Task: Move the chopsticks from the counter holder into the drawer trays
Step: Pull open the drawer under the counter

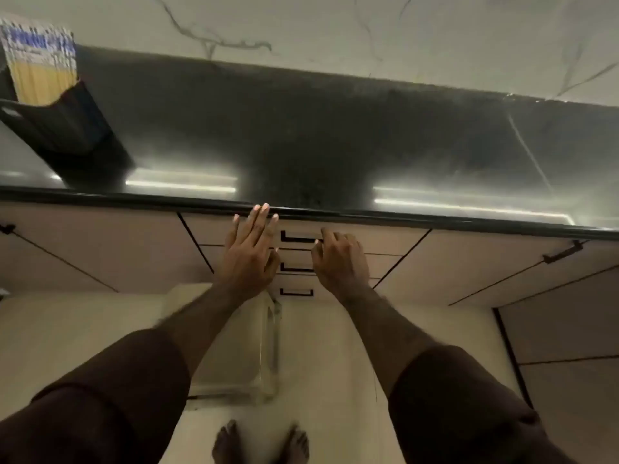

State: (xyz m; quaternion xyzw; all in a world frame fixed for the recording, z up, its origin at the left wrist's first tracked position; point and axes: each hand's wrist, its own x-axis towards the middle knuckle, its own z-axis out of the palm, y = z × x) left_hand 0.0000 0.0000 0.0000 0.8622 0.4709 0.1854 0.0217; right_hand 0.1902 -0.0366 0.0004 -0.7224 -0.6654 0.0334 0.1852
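Note:
A black holder (63,125) stands on the dark counter (301,135) at the far left, packed with several wrapped chopsticks (40,65) with blue-and-white tops. Below the counter edge is a stack of three closed drawers; the top drawer (385,241) has a black handle (296,236). My left hand (251,252) is flat with straight fingers in front of the top drawer, fingertips near the counter edge. My right hand (338,254) has curled fingers at the right end of that handle; whether it grips the handle is unclear.
Two more drawer handles (296,267) sit below the top one. Cabinet doors flank the drawers, one with a bar handle (562,252) at the right. A clear glass container (254,349) stands on the pale floor below my left arm. My bare feet (261,443) show at the bottom.

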